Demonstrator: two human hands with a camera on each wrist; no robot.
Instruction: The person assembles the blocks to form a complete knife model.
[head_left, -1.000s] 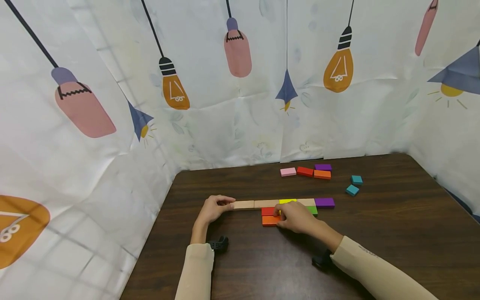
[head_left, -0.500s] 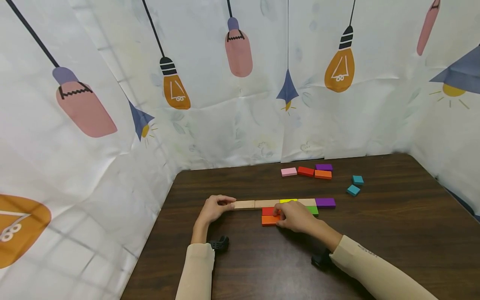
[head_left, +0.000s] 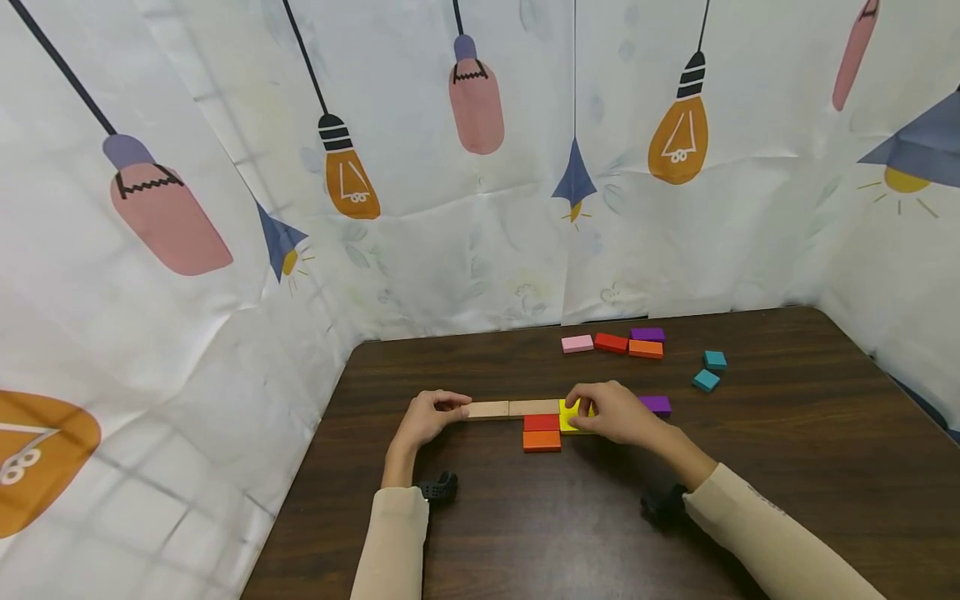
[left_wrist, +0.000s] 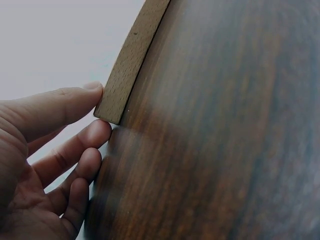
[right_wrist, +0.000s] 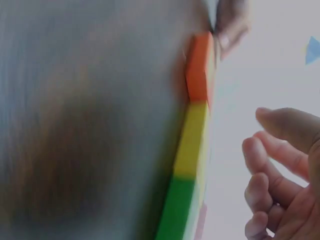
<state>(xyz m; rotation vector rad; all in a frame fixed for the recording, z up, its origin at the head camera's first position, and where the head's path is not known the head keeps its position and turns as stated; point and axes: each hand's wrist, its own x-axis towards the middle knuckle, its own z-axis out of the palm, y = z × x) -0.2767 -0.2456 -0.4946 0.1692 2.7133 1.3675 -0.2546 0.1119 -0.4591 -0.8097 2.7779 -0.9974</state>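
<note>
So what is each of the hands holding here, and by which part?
The left hand pinches the left end of the plain wooden block row. The right hand rests over the yellow block; the wrist view shows its fingers loose, so no sure grip.

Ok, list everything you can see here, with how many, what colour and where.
Table: one, dark brown wood, under everything.
Plain wooden blocks: at least two, tan, end to end in a row at mid-table.
Yellow block: one, beside the row's right end, under the right hand.
Red block: one, just in front of the row.
Orange block: one, in front of the red one.
Purple block: one, right of the right hand.
Far group: four, pink, red, purple, orange, near the back edge.
Teal blocks: two, far right.
Curtain: white, lamp print, behind.
Left hand: fingers touch the row's left end.
Right hand: on the yellow block.
</note>
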